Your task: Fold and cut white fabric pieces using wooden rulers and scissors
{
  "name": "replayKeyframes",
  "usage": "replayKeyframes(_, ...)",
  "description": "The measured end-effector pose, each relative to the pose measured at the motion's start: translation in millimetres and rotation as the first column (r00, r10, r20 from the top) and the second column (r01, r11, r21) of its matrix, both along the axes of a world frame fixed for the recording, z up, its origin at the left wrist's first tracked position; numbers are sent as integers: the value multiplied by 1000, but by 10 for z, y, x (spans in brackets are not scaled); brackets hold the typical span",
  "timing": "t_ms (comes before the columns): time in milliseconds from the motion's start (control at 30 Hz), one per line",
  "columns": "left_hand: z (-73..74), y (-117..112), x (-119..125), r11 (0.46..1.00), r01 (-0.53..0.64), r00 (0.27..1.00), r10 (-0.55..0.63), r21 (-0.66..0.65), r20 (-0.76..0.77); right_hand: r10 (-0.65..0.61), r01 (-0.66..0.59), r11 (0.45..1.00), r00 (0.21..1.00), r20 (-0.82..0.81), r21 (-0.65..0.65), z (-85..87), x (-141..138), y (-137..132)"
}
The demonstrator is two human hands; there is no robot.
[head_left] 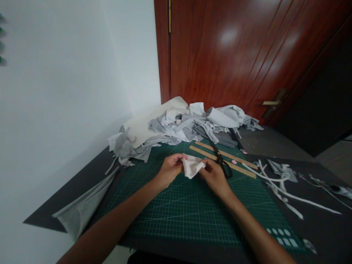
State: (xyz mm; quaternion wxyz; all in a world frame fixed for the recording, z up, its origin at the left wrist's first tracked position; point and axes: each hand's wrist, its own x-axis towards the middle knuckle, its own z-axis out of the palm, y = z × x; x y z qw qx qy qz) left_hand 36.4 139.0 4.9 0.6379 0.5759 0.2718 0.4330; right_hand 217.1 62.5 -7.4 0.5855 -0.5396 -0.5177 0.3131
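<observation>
Between my two hands hangs a small piece of white fabric (pixel 192 167), held above the green cutting mat (pixel 176 216). My left hand (pixel 172 168) pinches its left edge between thumb and fingers. At the opposite edge, my right hand (pixel 213 174) is closed on the cloth, some of its fingers hidden behind it. The fabric sags a little in the middle. Just beyond my right hand lies a pair of black-handled scissors (pixel 226 169), across two wooden rulers (pixel 242 169).
Grey and white fabric scraps (pixel 181 124) are heaped at the back, against the wooden door (pixel 220 55). A grey cloth (pixel 85 209) hangs over the left table edge. White fabric strips (pixel 291 196) lie on the right. A white wall (pixel 68 91) borders the left side.
</observation>
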Motion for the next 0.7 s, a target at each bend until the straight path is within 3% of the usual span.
replayKeyframes(67,20,-8,-13,981,-64,986,91,180,-143,-25,24,1000,990,137,6,45,-2,-34)
replayKeyframes(167,83,-19,-53,888,-122,953,228,443,-197,8,-5,1000,983,182,-15,139,-16,-88)
replayKeyframes(233,102,-37,-63,910,-94,972,173,405,-161,65,-57,997,984,166,-51,173,-37,-108)
replayKeyframes(300,89,-73,-46,972,-23,992,52,234,-117,134,-124,989,981,140,-77,173,-64,-114)
replayKeyframes(400,41,-145,9,998,52,998,-51,44,-27,172,-165,982,982,78,-91,138,-102,-110)
replayKeyframes(567,-18,-192,59,998,34,999,-34,54,6,177,-205,972,961,-212,-118,110,-189,-116)
replayKeyframes(700,-58,-160,27,990,60,993,-46,126,-111,72,-67,997,978,-195,29,113,-280,-123)
